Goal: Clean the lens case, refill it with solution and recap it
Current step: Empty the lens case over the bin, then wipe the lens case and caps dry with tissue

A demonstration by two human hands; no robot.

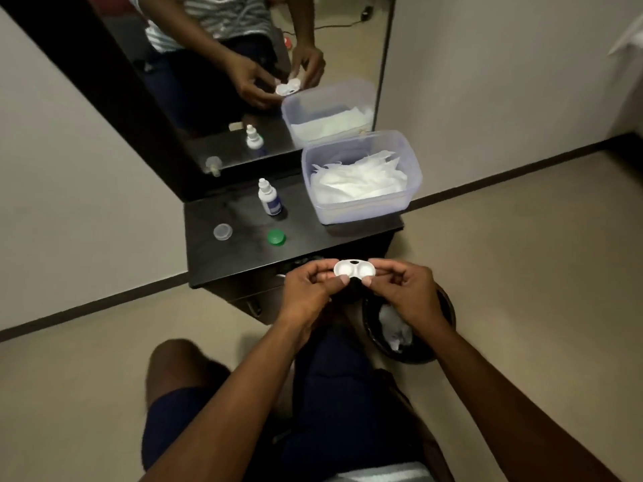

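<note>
Down at the bottom, the person's knees in dark shorts over a pale beige floor (522,273). Just above, both hands up in front of the desk's near edge: the left hand (308,290) pinches one end of the white lens case (354,268), the right hand (405,290) pinches the other end, fingers curled in on it. Both wells face up, uncapped; whether any liquid is in them, cannot tell. Beneath the right hand sits a dark round bin (445,307) on the floor with crumpled white tissue inside.

Now the black desk (243,252) itself, set against a light wall. On it, a green cap (277,237) near the middle, and well to its left a clear cap (222,232), lying apart. Further back stands the solution bottle (268,198), upright, white with a blue label, nozzle on top. To its right, a translucent plastic tub (362,177), no lid, holding a heap of white tissues.

Behind it all, a tall mirror (243,81) in a dark frame, showing the hands, the bottle and the tub.
</note>
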